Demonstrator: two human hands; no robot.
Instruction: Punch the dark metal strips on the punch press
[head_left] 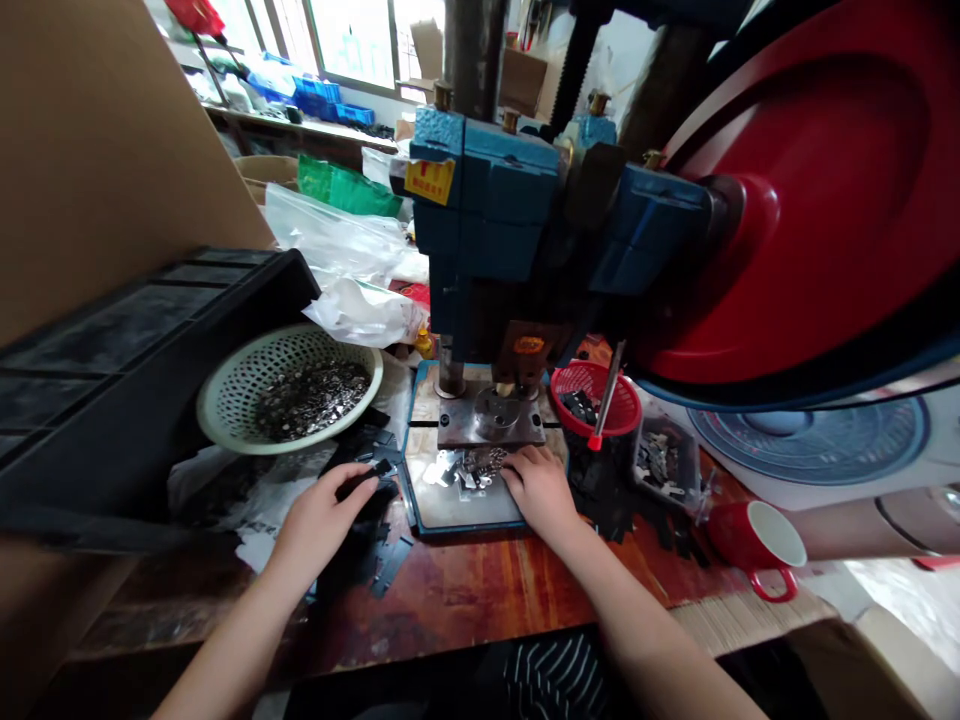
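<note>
My left hand point(334, 508) is closed in a pinch, thumb and fingers around a small flat black piece point(383, 467). It hovers beside a pile of similar dark flat strips point(390, 560) at the press's left edge. My right hand point(541, 488) lies with bent, slightly parted fingers on the metal base plate point(469, 508) of the blue press point(487, 210). Its fingertips are next to small shiny metal pieces point(471, 470) in front of the steel die block point(491, 418). Nothing shows gripped in it, though some fingertips are hidden.
A pale green basket point(225, 390) of small metal pieces stands left, beside a black crate point(150, 390). Right of the press are a red basket point(636, 405), a clear tub point(686, 490) of parts and a red mug point(739, 540). A large red wheel point(832, 190) overhangs the right side.
</note>
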